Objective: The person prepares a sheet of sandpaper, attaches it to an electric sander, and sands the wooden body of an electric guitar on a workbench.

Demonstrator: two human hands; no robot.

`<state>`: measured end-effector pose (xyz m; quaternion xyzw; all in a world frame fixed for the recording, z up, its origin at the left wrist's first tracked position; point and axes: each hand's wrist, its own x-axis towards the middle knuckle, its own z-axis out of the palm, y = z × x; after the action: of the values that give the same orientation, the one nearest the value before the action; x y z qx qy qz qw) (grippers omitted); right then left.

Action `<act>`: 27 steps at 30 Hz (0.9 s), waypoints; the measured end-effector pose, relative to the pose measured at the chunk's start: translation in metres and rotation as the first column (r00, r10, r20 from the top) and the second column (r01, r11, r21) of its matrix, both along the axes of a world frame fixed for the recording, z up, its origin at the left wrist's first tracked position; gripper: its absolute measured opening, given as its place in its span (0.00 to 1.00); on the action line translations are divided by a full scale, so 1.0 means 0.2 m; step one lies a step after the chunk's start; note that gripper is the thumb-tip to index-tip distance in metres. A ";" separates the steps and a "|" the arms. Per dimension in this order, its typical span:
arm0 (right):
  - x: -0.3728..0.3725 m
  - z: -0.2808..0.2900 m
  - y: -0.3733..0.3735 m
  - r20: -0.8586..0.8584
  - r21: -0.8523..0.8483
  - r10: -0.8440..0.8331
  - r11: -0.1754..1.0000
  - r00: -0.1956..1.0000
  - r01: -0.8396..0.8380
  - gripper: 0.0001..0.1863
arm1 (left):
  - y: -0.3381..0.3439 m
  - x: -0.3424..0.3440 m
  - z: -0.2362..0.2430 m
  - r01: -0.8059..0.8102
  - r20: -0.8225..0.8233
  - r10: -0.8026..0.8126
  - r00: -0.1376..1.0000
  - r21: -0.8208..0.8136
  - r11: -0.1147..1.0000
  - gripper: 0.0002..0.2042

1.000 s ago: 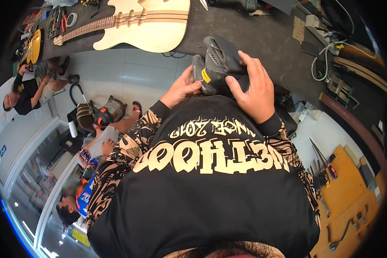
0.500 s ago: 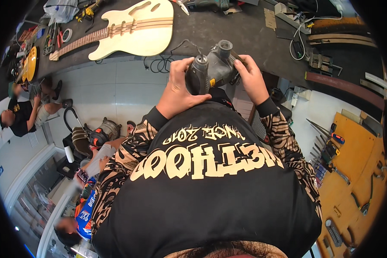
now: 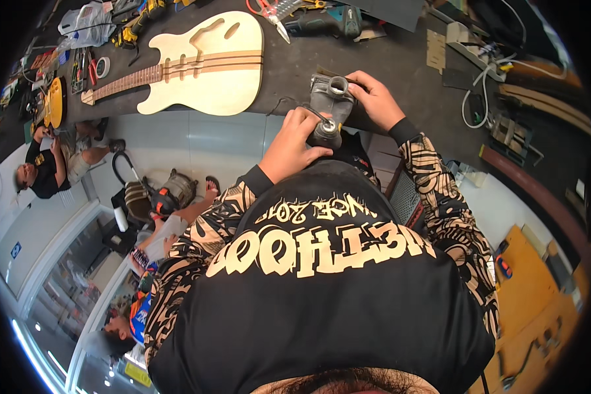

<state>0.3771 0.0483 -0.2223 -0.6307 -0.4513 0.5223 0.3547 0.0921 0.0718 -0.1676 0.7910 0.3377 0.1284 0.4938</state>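
A dark grey power sander (image 3: 325,108), with a round port and a cord at its near end, is held at the bench edge in front of my body. My left hand (image 3: 299,141) grips the near, rounded end, thumb and fingers round it. My right hand (image 3: 374,98) grips the far end, where a flat dark piece shows behind the port; its fingertips are partly hidden. Left of the sander lies an unfinished pale wooden electric guitar body with a fretted neck (image 3: 210,85) on the dark workbench (image 3: 394,59).
Power drills (image 3: 335,23), pliers, a plastic bag (image 3: 85,23) and a yellow guitar (image 3: 56,102) lie along the bench. A power strip with cables (image 3: 473,49) is at the right. A seated person (image 3: 52,167), another person (image 3: 138,315), a vacuum (image 3: 164,197) and a wooden tool board (image 3: 532,276) surround me.
The sander has turned so its port faces up and has moved forward to the bench edge. Both hands have shifted their hold on it, the right reaching farther forward.
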 end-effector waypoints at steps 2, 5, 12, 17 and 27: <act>0.05 -0.05 0.08 -0.029 -0.011 0.059 0.998 0.998 -0.059 0.12 | 0.05 0.01 -0.03 -0.022 0.019 0.024 1.000 -0.129 0.991 0.32; 0.11 -0.10 0.15 -0.085 -0.032 0.141 0.989 0.986 -0.145 0.11 | 0.15 -0.08 0.02 0.001 -0.108 -0.055 0.993 -0.453 0.892 0.21; 0.22 -0.11 0.18 0.197 0.108 0.296 0.941 0.935 -0.320 0.15 | 0.70 0.04 -0.05 -0.122 0.049 0.195 0.980 -0.627 0.770 0.19; 0.20 0.01 0.15 0.133 -0.014 0.173 0.985 0.976 -0.173 0.13 | 0.71 0.28 -0.31 0.091 0.054 -0.079 0.995 -0.285 0.954 0.33; 0.19 -0.02 0.13 0.169 0.044 0.115 0.991 0.979 -0.124 0.12 | 0.66 0.36 -0.39 0.013 0.031 -0.003 1.000 -0.343 0.939 0.14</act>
<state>0.4148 0.0752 -0.2254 -0.6340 -0.5302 0.4759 0.3008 0.1636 0.2036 -0.2459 0.6921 0.3442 0.0773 0.6298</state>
